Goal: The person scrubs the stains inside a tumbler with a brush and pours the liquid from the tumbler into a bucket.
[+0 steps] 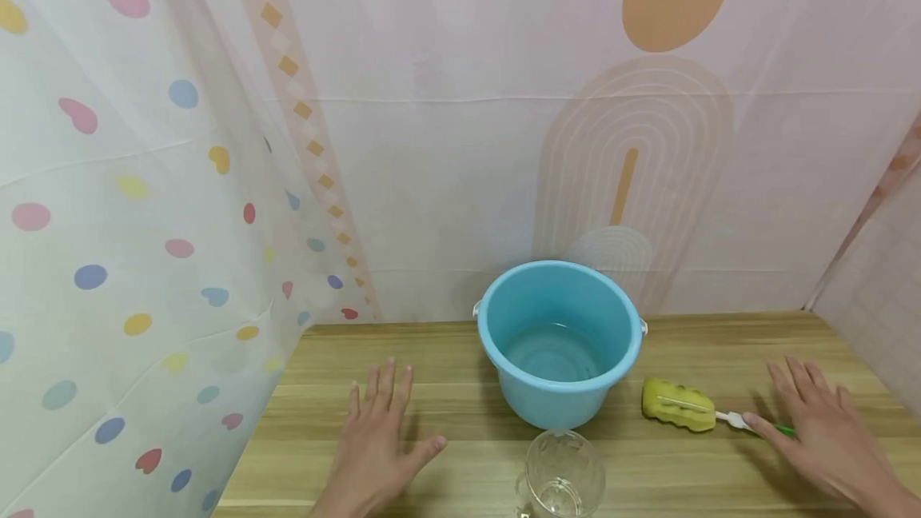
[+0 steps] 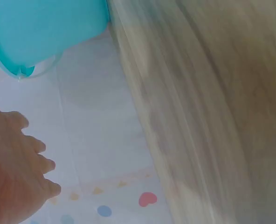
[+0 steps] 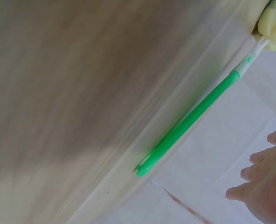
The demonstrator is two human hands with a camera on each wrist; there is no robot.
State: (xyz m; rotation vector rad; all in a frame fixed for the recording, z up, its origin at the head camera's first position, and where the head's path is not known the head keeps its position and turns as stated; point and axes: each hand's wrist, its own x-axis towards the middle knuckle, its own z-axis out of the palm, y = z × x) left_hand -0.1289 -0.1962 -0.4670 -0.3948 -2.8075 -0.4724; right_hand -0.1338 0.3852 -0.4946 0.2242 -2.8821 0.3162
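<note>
My left hand (image 1: 376, 442) is spread over the left part of the wooden table, fingers straight and holding nothing. To its right stands a clear glass cup (image 1: 565, 476) with a handle, partly cut off by the lower frame edge. Behind the cup is a light blue bucket (image 1: 560, 406) with some water in its bottom. My right hand (image 1: 827, 430), fingers extended, is above the green handle (image 3: 189, 122) of a sponge brush and hides part of it in the head view. The brush's yellow-green sponge head (image 1: 678, 404) lies pointing toward the bucket.
The wood-grain table (image 1: 446, 390) ends at the back against a pale patterned curtain (image 1: 432, 182). A white curtain with coloured dots (image 1: 137, 326) hangs along the left side, and another light curtain (image 1: 885, 286) borders the right. The bucket's white handle mount (image 1: 643, 328) sticks out at its rim.
</note>
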